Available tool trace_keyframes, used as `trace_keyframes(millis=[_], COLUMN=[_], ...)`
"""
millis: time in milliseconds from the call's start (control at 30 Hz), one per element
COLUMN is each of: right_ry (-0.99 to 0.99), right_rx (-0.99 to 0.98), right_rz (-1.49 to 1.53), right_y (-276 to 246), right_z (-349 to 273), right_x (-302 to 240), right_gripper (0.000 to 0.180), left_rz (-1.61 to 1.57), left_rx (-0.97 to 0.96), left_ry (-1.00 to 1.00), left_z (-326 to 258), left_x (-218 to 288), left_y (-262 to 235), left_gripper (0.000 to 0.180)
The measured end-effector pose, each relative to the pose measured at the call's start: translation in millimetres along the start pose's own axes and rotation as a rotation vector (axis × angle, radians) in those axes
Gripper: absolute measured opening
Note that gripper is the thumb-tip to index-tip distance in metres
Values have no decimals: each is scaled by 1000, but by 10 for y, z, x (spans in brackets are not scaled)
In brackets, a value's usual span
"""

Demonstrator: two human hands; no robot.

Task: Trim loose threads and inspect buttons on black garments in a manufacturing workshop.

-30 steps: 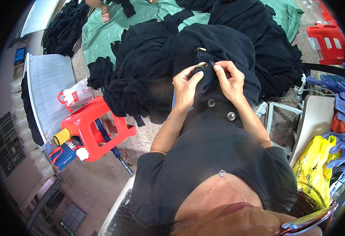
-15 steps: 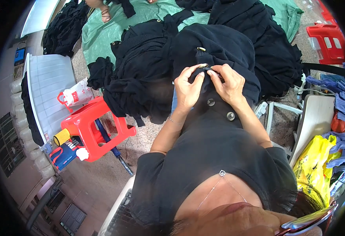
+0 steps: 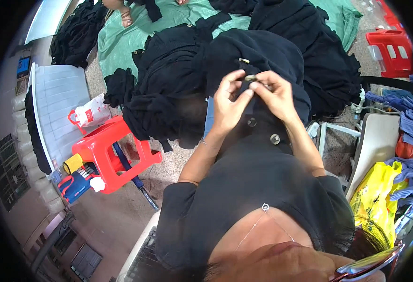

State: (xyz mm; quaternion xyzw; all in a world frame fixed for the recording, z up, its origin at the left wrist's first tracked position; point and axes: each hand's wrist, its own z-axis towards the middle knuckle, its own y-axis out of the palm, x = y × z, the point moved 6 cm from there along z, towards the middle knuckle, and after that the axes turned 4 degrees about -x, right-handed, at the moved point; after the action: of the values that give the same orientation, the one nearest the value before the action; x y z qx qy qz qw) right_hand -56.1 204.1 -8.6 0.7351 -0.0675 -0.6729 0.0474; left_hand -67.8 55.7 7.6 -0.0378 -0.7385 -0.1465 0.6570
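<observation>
A black knitted cardigan [image 3: 267, 49] with large shiny buttons lies over my lap. Its front edge is pinched up between my two hands, around one button [image 3: 250, 78]. My left hand [image 3: 228, 104] is closed on the edge, thumb and forefinger close to that button. From the other side my right hand [image 3: 277, 97] grips the same edge, its thumb just below the button and its other fingers curled. A second button [image 3: 244, 60] shows just beyond my fingertips. Nearer to me are two more, a dark button [image 3: 251, 122] and a paler button [image 3: 275, 139].
Piles of black garments [image 3: 169, 70] spread ahead on a green sheet [image 3: 117, 42]. On the left, a red stool [image 3: 117, 150] lies tipped near a white bag [image 3: 92, 113]. To the right are a pale board [image 3: 376, 145], a yellow bag [image 3: 373, 192] and blue cloths [image 3: 411, 117].
My left thumb has slid down and toward the right, and its forefinger has lifted away from the button. The right hand's grip has shifted slightly, and the button now stands more exposed.
</observation>
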Motion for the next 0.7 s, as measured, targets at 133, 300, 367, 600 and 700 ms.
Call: trace_keyframes(millis=[133, 300, 367, 600, 700], right_ry=[-260, -301, -228, -307, -508], right_rx=[400, 529, 496, 220, -42], right_rz=[117, -171, -422, -477, -493], right_y=[-514, -763, -803, -264, -60], right_z=[59, 211, 327, 113, 48], right_x=[-500, -589, -501, -690, -704], right_gripper=[6, 8, 12, 11, 37], left_rz=[-4, -220, -378, -204, -357], left_rx=[-293, -285, -247, -68, -49], left_ry=[-68, -340, -393, -171, -261], left_z=[-132, -183, -111, 36, 12], left_x=[-46, -211, 45, 3, 114], left_y=[186, 264, 266, -159, -68], left_gripper=[54, 28, 32, 18, 18])
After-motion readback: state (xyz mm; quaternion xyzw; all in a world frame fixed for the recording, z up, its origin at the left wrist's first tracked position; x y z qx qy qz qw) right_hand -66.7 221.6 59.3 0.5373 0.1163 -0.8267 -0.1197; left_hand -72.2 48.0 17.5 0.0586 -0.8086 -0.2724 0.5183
